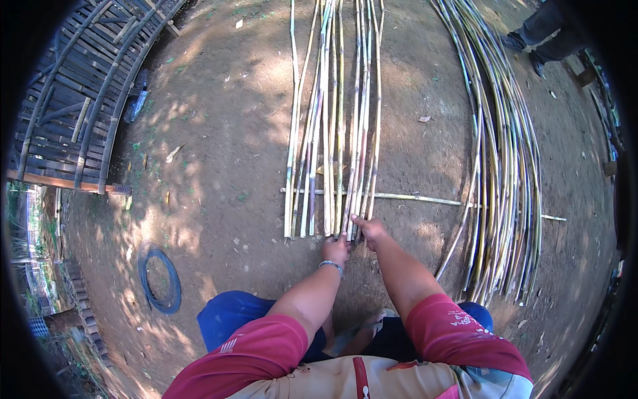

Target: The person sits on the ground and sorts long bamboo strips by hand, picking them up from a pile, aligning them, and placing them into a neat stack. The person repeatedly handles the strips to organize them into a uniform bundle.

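Note:
Several long, thin bamboo poles [325,146] lie side by side on the ground in front of me, their near ends roughly in line. A single crosswise pole [419,197] passes beneath them and reaches right. My left hand [337,249] is closed at the near end of one pole in the middle of the row. Just right of it, my right hand [372,231] grips a pole close to its near end, thumb and fingers around it. Parts of the fingers on both hands are hidden or small in the picture.
To the right lies a thick bundle of bamboo poles [508,173] across the crosswise pole. A coil of dark wire or hose [160,280] rests at left. A slatted bamboo structure [80,100] stands at upper left, near a clear plastic bottle [137,104]. Another person's legs [541,36] show at upper right.

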A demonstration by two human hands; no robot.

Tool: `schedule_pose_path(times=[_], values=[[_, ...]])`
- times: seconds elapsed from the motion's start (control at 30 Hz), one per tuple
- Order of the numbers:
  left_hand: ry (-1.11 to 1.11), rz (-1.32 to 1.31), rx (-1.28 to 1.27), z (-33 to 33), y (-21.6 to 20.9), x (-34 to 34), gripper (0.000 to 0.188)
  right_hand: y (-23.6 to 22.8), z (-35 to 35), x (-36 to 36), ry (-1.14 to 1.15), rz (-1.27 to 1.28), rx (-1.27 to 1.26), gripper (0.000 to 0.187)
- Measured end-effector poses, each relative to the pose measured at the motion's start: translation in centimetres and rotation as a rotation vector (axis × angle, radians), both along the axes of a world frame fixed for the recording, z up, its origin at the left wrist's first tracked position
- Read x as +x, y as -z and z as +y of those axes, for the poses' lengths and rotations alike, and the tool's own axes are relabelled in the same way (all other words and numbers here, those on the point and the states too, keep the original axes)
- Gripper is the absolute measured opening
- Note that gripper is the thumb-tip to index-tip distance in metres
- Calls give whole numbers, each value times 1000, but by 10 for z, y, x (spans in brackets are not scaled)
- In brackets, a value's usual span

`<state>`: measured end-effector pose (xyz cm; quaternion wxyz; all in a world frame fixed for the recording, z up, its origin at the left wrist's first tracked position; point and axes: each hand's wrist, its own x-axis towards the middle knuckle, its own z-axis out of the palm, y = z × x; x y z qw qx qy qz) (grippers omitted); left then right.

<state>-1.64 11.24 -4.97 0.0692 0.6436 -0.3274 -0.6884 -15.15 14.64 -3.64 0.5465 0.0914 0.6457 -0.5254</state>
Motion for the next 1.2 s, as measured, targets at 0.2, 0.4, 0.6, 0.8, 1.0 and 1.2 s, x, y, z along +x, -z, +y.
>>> schedule_pose_path(times=[0.2, 0.4, 0.6, 0.8, 1.0, 1.2], values=[[249, -591, -435, 14, -5, 5, 61, 18, 16, 2, -38, 522, 267, 52], [406, -489, -597, 24, -66, -4, 52, 37, 26, 0, -120, 675, 330, 40], [429, -222, -520, 31, -64, -30, 42, 2, 3, -25, -110, 634, 286, 56], [630, 322, -653, 43, -89, -66, 28, -75, 7, -38, 598, 279, -181, 72], [429, 406, -61, 41, -79, -107, 20, -149, 21, -64, 394, 632, -273, 80], [802, 544, 192, 57, -231, -122, 23, -241, 89, -97, 410, 904, -151, 76]])
